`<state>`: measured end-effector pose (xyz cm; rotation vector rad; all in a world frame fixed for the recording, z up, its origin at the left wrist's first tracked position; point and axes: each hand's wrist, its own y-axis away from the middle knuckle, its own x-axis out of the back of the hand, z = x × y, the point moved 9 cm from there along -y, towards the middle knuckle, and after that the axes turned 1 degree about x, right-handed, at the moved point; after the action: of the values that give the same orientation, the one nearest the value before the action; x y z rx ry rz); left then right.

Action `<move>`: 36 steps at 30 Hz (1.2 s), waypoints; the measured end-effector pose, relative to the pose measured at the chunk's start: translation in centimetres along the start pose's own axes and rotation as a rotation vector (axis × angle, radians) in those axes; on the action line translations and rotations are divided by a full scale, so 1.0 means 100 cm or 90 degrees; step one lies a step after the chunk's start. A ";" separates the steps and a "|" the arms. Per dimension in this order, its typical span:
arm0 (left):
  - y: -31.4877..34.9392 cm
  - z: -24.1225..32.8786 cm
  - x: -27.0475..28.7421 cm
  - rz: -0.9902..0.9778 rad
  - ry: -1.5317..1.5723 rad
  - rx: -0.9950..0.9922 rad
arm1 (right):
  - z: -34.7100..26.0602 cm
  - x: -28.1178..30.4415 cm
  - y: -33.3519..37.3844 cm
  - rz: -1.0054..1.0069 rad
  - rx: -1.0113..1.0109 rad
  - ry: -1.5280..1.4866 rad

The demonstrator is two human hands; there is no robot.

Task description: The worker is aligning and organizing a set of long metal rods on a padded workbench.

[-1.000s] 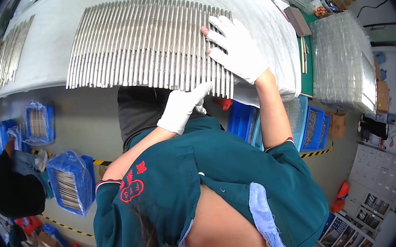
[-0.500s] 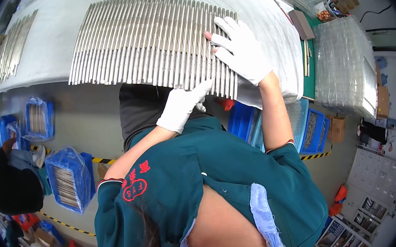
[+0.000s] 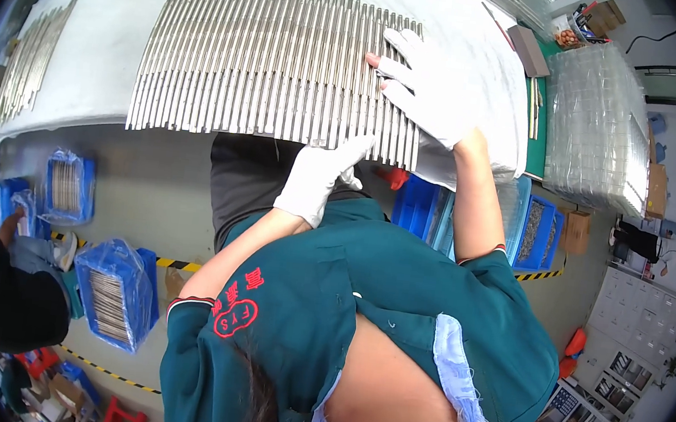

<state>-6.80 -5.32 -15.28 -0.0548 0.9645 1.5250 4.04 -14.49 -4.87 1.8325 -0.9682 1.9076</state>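
L grip, a gloved hand, is at the near ends of the metal rods, thumb laid over them, other fingers curled below; can't tell if it's pinching any or just bracing. R grip, also gloved, is open: palm down, fingers spread over the R end of the row, w/ at least two fingertips bare. No rod is lifted in either.

Rods lie side by side on the white-clothed bench, lengthwise away from the person, near ends at or just past the front edge. A smaller group of rods is well apart, far L.

Change vs. a sec ago: mostly the view. Row, cloth & side items have all slid a bit R in frame, so prob. head motion. Both hands keep approx. the same pos. on the row; no rod has visibly left or joined it. For the work in hand, I'd read that as a steadying or lining-up hold w/ little visible progress; any small push is too slight to tell.

Nearby: grey block past the R hand; stack of clear plastic trays further R; blue bin of rods on the floor, lower L.
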 end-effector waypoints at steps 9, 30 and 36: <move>-0.005 0.009 0.004 -0.045 -0.185 -0.143 | 0.000 0.000 0.000 -0.014 -0.011 -0.018; -0.002 0.020 0.022 0.036 -0.086 -0.127 | 0.001 0.002 -0.001 -0.008 -0.014 -0.029; -0.001 0.021 0.022 0.021 -0.132 -0.094 | -0.001 0.002 -0.001 -0.019 -0.012 -0.022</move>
<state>-6.21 -2.38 -15.22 0.0138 0.6906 1.5964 4.02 -14.37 -4.61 1.8653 -0.9610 1.8492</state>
